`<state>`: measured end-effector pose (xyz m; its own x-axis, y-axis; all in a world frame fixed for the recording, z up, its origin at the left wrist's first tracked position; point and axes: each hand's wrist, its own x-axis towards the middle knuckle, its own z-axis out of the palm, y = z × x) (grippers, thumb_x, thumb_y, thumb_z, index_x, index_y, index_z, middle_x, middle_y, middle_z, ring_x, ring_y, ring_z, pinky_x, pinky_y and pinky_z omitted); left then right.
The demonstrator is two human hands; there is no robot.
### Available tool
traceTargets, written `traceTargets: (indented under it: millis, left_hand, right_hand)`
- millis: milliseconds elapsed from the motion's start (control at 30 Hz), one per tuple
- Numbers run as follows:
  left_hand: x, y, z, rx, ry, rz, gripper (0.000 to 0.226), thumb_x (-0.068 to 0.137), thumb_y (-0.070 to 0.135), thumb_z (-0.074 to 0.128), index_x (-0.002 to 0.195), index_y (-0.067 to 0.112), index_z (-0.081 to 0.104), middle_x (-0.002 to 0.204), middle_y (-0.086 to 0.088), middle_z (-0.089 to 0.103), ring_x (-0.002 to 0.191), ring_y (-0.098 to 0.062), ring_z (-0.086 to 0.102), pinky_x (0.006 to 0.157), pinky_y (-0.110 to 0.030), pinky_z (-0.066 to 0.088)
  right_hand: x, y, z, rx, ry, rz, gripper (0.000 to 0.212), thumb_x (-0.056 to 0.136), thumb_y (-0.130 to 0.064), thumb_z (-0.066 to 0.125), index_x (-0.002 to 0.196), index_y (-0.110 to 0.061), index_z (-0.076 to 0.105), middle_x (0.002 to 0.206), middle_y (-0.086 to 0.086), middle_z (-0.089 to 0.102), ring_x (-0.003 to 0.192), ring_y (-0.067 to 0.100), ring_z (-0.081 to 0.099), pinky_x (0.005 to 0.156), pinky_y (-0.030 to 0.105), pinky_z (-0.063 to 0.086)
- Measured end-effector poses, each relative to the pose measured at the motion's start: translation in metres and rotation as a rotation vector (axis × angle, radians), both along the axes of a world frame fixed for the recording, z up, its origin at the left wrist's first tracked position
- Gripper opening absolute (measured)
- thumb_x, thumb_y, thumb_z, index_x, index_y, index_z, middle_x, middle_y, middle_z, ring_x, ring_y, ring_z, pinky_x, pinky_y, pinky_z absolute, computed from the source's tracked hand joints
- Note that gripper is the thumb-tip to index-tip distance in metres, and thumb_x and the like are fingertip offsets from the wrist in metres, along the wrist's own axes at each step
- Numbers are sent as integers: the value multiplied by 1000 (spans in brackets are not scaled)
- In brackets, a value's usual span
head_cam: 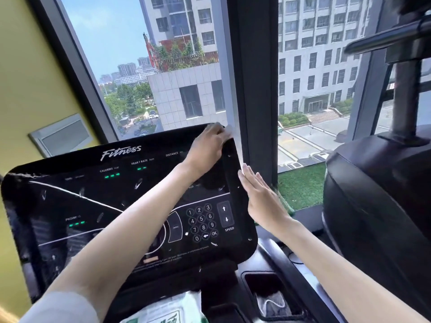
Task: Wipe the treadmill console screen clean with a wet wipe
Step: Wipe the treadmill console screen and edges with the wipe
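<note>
The black treadmill console screen (98,206) fills the lower left, with "Fitness" lettering, green lights, a number keypad and white smears and specks on its glass. My left hand (207,148) reaches across it to the top right corner, fingers closed on a small pale wet wipe (228,131) pressed against the rim; most of the wipe is hidden under the fingers. My right hand (261,197) is flat, its fingers straight and together, resting along the console's right edge and holding nothing.
A green and white wipes pack (163,311) lies below the console. A cup holder (270,297) to its right holds crumpled plastic. A neighbouring black machine (377,206) stands at the right. Large windows and a dark pillar (254,78) are behind.
</note>
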<state>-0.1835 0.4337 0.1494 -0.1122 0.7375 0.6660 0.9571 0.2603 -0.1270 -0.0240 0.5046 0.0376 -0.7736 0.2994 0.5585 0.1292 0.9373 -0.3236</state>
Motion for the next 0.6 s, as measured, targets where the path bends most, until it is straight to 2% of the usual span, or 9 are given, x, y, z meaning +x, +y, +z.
traceTargets:
  millis: [67, 100, 233, 267, 333, 400, 433, 533, 600]
  left_hand:
    - [-2, 2, 3, 127, -90, 51, 30, 90, 3, 56, 117, 12, 64, 87, -7, 53, 85, -23, 51, 66, -29, 47]
    - [1, 2, -1, 97, -72, 24, 31, 88, -1, 56, 117, 11, 64, 88, -7, 53, 85, -22, 51, 65, -29, 47]
    - [17, -8, -16, -300, 84, -174, 37, 85, -6, 52, 115, 12, 63, 95, -4, 52, 90, -17, 47, 63, -25, 42]
    - [13, -8, -9, -298, 89, -158, 35, 86, -5, 51, 114, 13, 62, 94, -3, 52, 90, -17, 47, 63, -28, 44]
    - [3, -4, 2, -134, 17, -60, 30, 88, -4, 51, 111, 10, 64, 92, -6, 54, 87, -20, 49, 63, -37, 49]
    - [2, -5, -1, 2, -66, 1, 26, 89, -1, 53, 110, 8, 65, 91, -9, 55, 86, -24, 51, 64, -41, 50]
    - [6, -6, -6, -39, -39, -34, 28, 88, -2, 53, 110, 9, 65, 92, -8, 55, 87, -23, 50, 63, -40, 50]
    - [21, -16, -24, -360, 92, -209, 34, 84, -4, 52, 111, 13, 63, 95, -5, 53, 90, -20, 50, 59, -35, 49]
    - [12, -12, -12, -301, 60, -160, 31, 86, -2, 51, 110, 13, 63, 92, -4, 52, 88, -17, 49, 60, -35, 49]
  right_hand:
    - [2, -4, -6, -1, -34, 4, 81, 81, 15, 41, 150, -15, 9, 157, 3, -6, 144, 12, -5, 117, 24, 1]
    - [2, -5, -7, -6, -51, -1, 84, 81, 15, 42, 150, -19, 7, 157, 3, -8, 144, 13, -6, 118, 28, 5]
    - [0, -6, -8, -13, -93, -2, 93, 80, 15, 42, 149, -32, 2, 157, 4, -10, 144, 15, -8, 118, 28, 5]
    - [-1, -7, -8, -9, -96, -7, 94, 79, 15, 43, 149, -32, 2, 157, 5, -9, 144, 15, -8, 118, 27, 5]
    - [-2, -7, -8, 5, -103, -21, 94, 79, 15, 44, 149, -30, 1, 157, 6, -9, 144, 16, -8, 117, 27, 2]
    - [-2, -8, -9, 14, -109, -28, 93, 79, 15, 44, 149, -29, 0, 157, 7, -10, 144, 17, -8, 118, 29, 3]
    - [-2, -8, -9, 15, -108, -31, 93, 79, 15, 43, 149, -29, 0, 157, 7, -10, 144, 17, -8, 119, 30, 4]
    - [-1, -8, -8, 23, -111, -38, 92, 80, 14, 43, 149, -30, 0, 157, 6, -9, 144, 16, -9, 118, 29, 0]
    - [-2, -8, -9, 29, -104, -35, 93, 80, 15, 44, 149, -30, 1, 157, 6, -9, 144, 16, -9, 118, 28, 1]
